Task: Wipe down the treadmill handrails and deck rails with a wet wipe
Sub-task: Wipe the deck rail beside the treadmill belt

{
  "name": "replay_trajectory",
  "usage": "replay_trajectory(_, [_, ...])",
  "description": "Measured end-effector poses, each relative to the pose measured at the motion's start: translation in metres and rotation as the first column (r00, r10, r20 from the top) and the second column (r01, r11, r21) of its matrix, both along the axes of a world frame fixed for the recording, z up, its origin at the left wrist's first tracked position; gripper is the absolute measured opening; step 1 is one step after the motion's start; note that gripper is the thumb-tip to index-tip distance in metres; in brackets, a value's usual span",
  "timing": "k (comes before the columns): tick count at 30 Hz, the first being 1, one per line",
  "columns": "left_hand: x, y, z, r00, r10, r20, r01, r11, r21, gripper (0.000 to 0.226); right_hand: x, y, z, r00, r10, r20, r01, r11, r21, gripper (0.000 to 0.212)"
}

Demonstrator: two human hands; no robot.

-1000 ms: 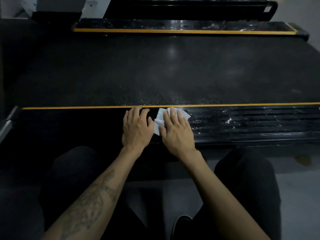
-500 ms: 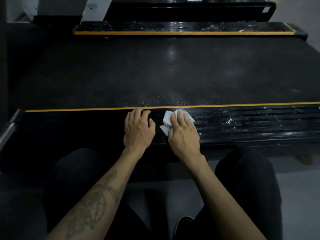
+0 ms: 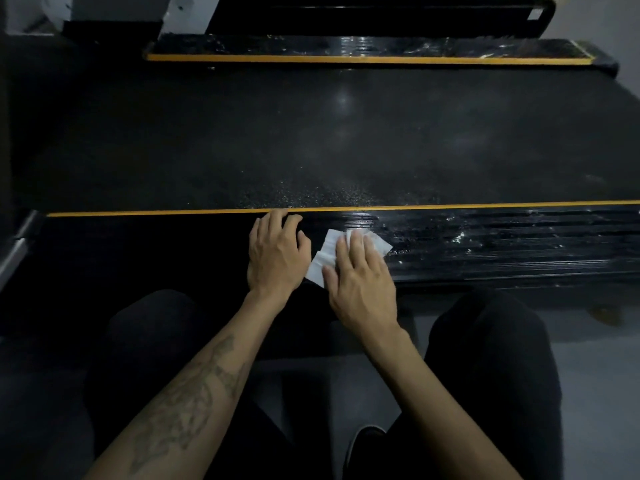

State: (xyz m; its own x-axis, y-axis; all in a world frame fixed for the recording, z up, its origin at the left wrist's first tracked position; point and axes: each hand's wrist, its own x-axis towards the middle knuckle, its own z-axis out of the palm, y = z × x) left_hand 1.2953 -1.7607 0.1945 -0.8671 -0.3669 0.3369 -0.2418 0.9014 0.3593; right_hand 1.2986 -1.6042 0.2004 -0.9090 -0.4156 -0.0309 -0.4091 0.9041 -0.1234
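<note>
Wiping of the near deck rail (image 3: 485, 251) is the step in hand, judging by the wet sheen and white flecks on its ribbed black surface to the right and the dull, dry-looking stretch to the left. The right hand (image 3: 360, 271) lies flat on a folded white wet wipe (image 3: 325, 254), fingers straight and pressing it down onto the rail; nothing is pinched, so its grip is simply an open palm on the cloth. The left hand (image 3: 275, 251) rests just beside it, touching the rail with relaxed, slightly bent fingers and holding nothing. The next move probably calls for sliding the wipe leftward along the ribs, with firm even pressure so the thin sheet does not bunch.

The rail is glossy moulded plastic with long parallel grooves, edged by a narrow yellow stripe (image 3: 156, 213). Beyond it the belt (image 3: 311, 140) is matt, finely grained rubber. The far deck rail (image 3: 363, 46) glistens, seemingly already wiped.
</note>
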Motion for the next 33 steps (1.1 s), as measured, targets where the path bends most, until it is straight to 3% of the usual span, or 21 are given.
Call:
replay_trajectory(4, [0.001,-0.001,0.001,1.000,-0.012,0.007,0.012,1.000,-0.008,0.033,-0.019,0.004,0.006,0.999,0.035,-0.013,-0.035,0.999,-0.038,0.061])
replay_trajectory(9, [0.000,0.001,-0.001,1.000,-0.005,-0.005,0.005,1.000,-0.010,0.034,0.002,0.006,0.001,0.995,-0.099,-0.020,0.097,0.991,-0.087,0.063])
replay_trajectory(16, [0.001,-0.002,-0.002,1.000,-0.027,-0.005,0.027,0.999,-0.031,0.033,-0.016,0.004,0.004,0.999,0.038,-0.014,-0.039,0.996,-0.084,0.062])
replay_trajectory(21, [-0.001,-0.002,-0.003,0.999,-0.030,-0.025,0.029,0.999,-0.027,0.033,0.011,0.011,-0.003,0.993,-0.111,-0.044,0.105,0.987,-0.120,0.063])
replay_trajectory(27, [0.001,-0.002,-0.002,0.998,-0.057,-0.004,0.056,0.998,-0.022,0.034,-0.006,0.009,0.003,0.999,0.032,-0.029,-0.034,0.997,-0.070,0.060])
replay_trajectory(33, [0.001,0.000,0.000,0.999,-0.046,0.003,0.046,0.999,-0.004,0.034,0.021,0.011,-0.003,0.996,-0.084,-0.038,0.081,0.994,-0.074,0.064])
